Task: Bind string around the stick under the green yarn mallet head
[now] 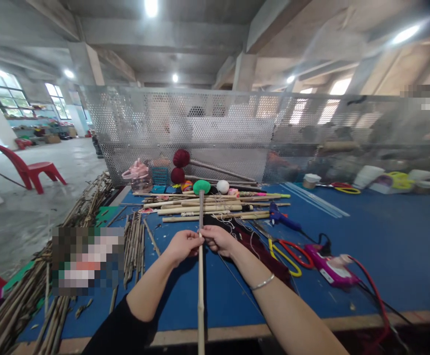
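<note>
A long bamboo stick [200, 296] points away from me over the blue table, its near end running out of the bottom of the picture. At its far end shows a green ball [201, 187], with a greyish upper stretch of stick below it. My left hand [184, 245] pinches the stick from the left side, thumb and fingers closed. From the right, my right hand [218, 239] is closed at the same spot, fingertips touching the stick. Whether a thread or tape lies between the fingertips is too small to tell. Dark red cloth [261, 249] lies beyond my right forearm.
Scissors [291, 256], a blue glue gun [283, 218] and a purple power strip [331, 266] lie to the right. Several bamboo sticks [207, 208] spread across the back, below dark red yarn balls [181, 158]. Brown twigs [134, 246] lie left. A perforated metal screen [230, 133] stands behind.
</note>
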Tool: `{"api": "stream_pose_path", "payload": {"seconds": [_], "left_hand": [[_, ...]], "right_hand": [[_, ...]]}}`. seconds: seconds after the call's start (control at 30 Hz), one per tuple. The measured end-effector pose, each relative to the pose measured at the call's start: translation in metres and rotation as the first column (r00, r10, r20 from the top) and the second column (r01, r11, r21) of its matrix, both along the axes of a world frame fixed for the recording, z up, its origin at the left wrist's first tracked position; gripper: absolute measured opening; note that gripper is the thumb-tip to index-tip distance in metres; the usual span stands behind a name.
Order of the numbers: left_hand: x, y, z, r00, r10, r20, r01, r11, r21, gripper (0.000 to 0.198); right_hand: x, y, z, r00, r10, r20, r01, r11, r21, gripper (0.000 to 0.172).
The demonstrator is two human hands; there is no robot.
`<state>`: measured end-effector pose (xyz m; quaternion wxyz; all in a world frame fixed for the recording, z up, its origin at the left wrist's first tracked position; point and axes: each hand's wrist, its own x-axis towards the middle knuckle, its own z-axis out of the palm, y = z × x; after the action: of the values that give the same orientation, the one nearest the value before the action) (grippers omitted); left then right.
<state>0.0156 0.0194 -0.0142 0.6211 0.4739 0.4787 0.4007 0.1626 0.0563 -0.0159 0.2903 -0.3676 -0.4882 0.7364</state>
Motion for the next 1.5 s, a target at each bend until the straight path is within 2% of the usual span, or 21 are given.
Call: {"api": "stream_pose_path", "payload": {"seconds": [0.07, 0.17, 0.23, 0.33, 0.43, 0.57, 0.63, 0.7, 0.8, 0.87, 0.93, 1.0, 1.1, 1.17, 1.2, 1.27, 1.33, 1.4, 1.5], "left_hand": [[0.0, -0.001, 0.002, 0.996, -0.047, 0.07, 0.049, 0.999, -0.019, 0.039], [0.001, -0.004, 0.004, 0.989, -0.101, 0.111, 0.107, 0.993, -0.05, 0.037], [0.002, -0.005, 0.003, 0.993, -0.085, 0.078, 0.091, 0.994, -0.068, 0.037], [0.004, -0.004, -0.001, 1.0, 0.007, 0.008, -0.006, 0.998, -0.058, 0.038], [0.004, -0.005, 0.003, 0.998, 0.047, 0.051, -0.045, 0.998, -0.032, 0.033], [0.0, -0.011, 0.014, 0.979, -0.085, 0.187, 0.099, 0.993, -0.068, 0.025], [-0.001, -0.012, 0.016, 0.966, -0.136, 0.219, 0.159, 0.983, -0.092, 0.025], [0.0, -0.011, 0.013, 0.974, -0.132, 0.183, 0.157, 0.979, -0.132, 0.028], [0.002, -0.007, 0.005, 0.997, -0.055, 0.046, 0.061, 0.986, -0.155, 0.035], [0.003, -0.005, 0.001, 1.0, -0.008, 0.013, 0.009, 0.992, -0.127, 0.036], [0.003, -0.003, 0.002, 0.998, -0.014, 0.069, 0.023, 0.992, -0.126, 0.034], [0.001, -0.003, 0.004, 0.984, -0.062, 0.168, 0.086, 0.987, -0.137, 0.031], [-0.001, -0.004, 0.008, 0.963, -0.133, 0.236, 0.174, 0.972, -0.161, 0.03], [-0.002, -0.005, 0.007, 0.977, -0.139, 0.163, 0.168, 0.97, -0.175, 0.034], [-0.002, -0.005, 0.006, 0.989, -0.116, 0.089, 0.129, 0.978, -0.161, 0.035], [-0.002, -0.004, 0.002, 0.996, -0.04, -0.081, 0.033, 0.996, -0.087, 0.039], [-0.001, -0.002, -0.003, 0.985, 0.007, -0.174, -0.008, 1.0, -0.001, 0.04], [0.0, 0.0, -0.005, 0.987, -0.007, -0.161, 0.012, 0.999, 0.032, 0.04], [0.0, 0.0, -0.001, 0.998, -0.029, -0.064, 0.03, 0.999, 0.019, 0.039]], "right_hand": [[0.002, -0.001, 0.003, 0.999, 0.035, -0.039, -0.035, 0.999, -0.01, 0.032], [0.0, -0.003, 0.003, 0.998, -0.051, -0.029, 0.052, 0.997, 0.056, 0.033], [-0.003, -0.004, 0.001, 0.993, -0.116, 0.006, 0.115, 0.988, 0.105, 0.033], [-0.005, -0.003, -0.003, 0.989, -0.144, 0.04, 0.137, 0.98, 0.141, 0.033], [0.0, -0.001, -0.003, 0.998, -0.062, 0.007, 0.061, 0.993, 0.1, 0.03], [0.009, 0.001, -0.002, 0.991, 0.097, -0.094, -0.093, 0.995, 0.041, 0.028], [0.01, 0.001, -0.002, 0.992, 0.092, -0.092, -0.087, 0.995, 0.053, 0.028], [0.008, 0.0, -0.004, 0.998, 0.047, -0.05, -0.042, 0.995, 0.092, 0.028], [0.002, -0.001, -0.005, 1.0, -0.012, 0.018, 0.009, 0.987, 0.163, 0.031], [0.001, -0.001, -0.005, 1.0, -0.006, 0.019, 0.003, 0.986, 0.165, 0.031], [0.003, 0.001, -0.004, 0.999, 0.043, -0.023, -0.04, 0.992, 0.121, 0.03], [0.006, 0.002, -0.004, 0.992, 0.1, -0.083, -0.094, 0.992, 0.08, 0.029], [0.009, 0.003, -0.005, 0.986, 0.124, -0.108, -0.115, 0.99, 0.084, 0.028], [0.007, 0.003, -0.007, 0.994, 0.077, -0.077, -0.068, 0.991, 0.115, 0.028], [0.006, 0.003, -0.009, 0.998, 0.044, -0.05, -0.038, 0.991, 0.13, 0.028], [0.003, 0.003, -0.01, 1.0, -0.021, 0.015, 0.019, 0.989, 0.147, 0.03], [0.001, 0.002, -0.01, 0.995, -0.061, 0.073, 0.05, 0.987, 0.152, 0.031], [0.0, 0.002, -0.009, 0.994, -0.065, 0.092, 0.051, 0.988, 0.145, 0.033], [0.002, 0.001, -0.005, 0.999, 0.002, 0.038, -0.005, 0.998, 0.069, 0.033]]}}
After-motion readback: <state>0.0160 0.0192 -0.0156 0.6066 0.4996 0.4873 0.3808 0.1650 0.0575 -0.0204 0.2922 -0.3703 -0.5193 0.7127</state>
